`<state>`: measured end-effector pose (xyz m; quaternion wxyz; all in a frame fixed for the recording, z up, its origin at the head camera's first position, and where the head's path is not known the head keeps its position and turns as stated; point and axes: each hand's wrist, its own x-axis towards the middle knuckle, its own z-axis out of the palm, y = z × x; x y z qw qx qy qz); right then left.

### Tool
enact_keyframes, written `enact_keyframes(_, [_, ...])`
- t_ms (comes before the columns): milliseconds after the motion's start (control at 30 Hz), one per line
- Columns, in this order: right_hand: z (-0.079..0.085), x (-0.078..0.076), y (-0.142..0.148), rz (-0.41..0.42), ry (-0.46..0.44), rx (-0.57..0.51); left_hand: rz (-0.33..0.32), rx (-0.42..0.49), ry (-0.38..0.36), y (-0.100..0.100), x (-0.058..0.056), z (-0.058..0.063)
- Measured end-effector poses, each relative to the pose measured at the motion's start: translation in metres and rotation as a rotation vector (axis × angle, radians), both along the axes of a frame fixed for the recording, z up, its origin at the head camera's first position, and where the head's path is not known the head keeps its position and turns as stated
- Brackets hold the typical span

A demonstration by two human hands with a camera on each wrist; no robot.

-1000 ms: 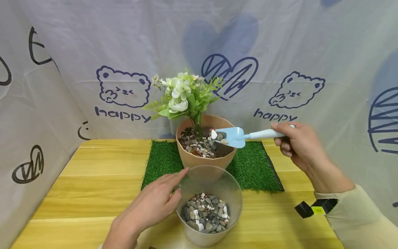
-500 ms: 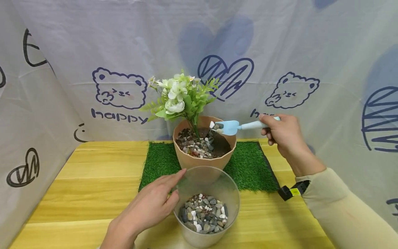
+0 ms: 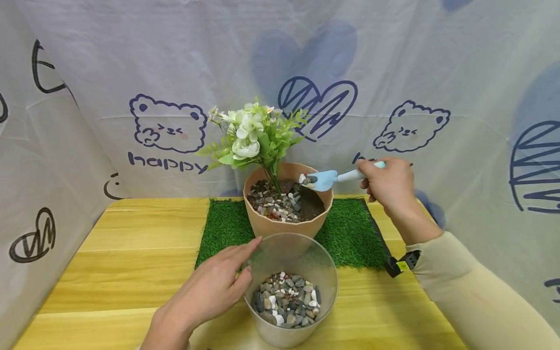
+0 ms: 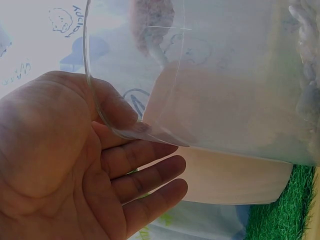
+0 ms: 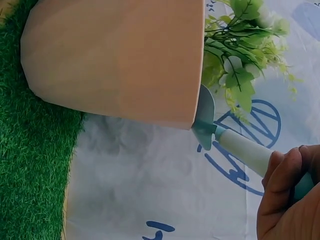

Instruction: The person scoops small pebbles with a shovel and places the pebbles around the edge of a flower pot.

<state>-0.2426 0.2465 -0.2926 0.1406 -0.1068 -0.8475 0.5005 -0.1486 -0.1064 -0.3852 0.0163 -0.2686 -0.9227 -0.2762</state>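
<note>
My right hand [image 3: 391,185] grips the pale handle of a light blue garden trowel [image 3: 324,180]. The trowel's scoop carries a few pebbles [image 3: 308,180] over the right side of a peach flowerpot [image 3: 284,228]. White flowers with green leaves [image 3: 251,131] rise from that pot, with pebbles around the stems and dark soil bare at the right. In the right wrist view the scoop [image 5: 204,120] is partly hidden behind the pot's rim. My left hand [image 3: 214,282] pinches the rim of a translucent bucket [image 3: 321,257], thumb and forefinger at its edge. Grey, white and brown pebbles [image 3: 286,299] cover the bucket's bottom.
The flowerpot stands on a green artificial turf mat [image 3: 354,243] on a wooden table [image 3: 131,253]. Behind hangs a pale cloth [image 3: 197,48] printed with bears and hearts. The bucket stands in front of the pot, overlapping it in the head view.
The trowel first rose a little and shifted left, then its tip moved slightly right over the pot, pebbles still on it. The left hand keeps its place on the bucket.
</note>
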Motion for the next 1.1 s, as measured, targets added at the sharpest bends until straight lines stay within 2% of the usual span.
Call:
enact_keyframes(267, [0.003,0.001,-0.007,0.018,-0.024,0.043,0.001,-0.002,0.000,0.000,0.000,0.000])
enact_keyframes(633, [0.009,0.000,-0.018,-0.007,0.038,0.236,0.005,0.002,-0.017,0.001,-0.001,0.000])
enact_keyframes(733, [0.010,0.001,-0.021,-0.009,0.073,0.311,0.005,0.003,-0.026,0.001,-0.001,0.001])
enact_keyframes(933, [0.009,0.000,-0.030,-0.003,0.195,0.559,0.014,0.005,-0.031,0.001,0.000,0.001])
enact_keyframes(1100, [0.007,0.004,-0.035,0.023,0.213,0.634,0.018,0.001,-0.031,0.002,0.000,0.001])
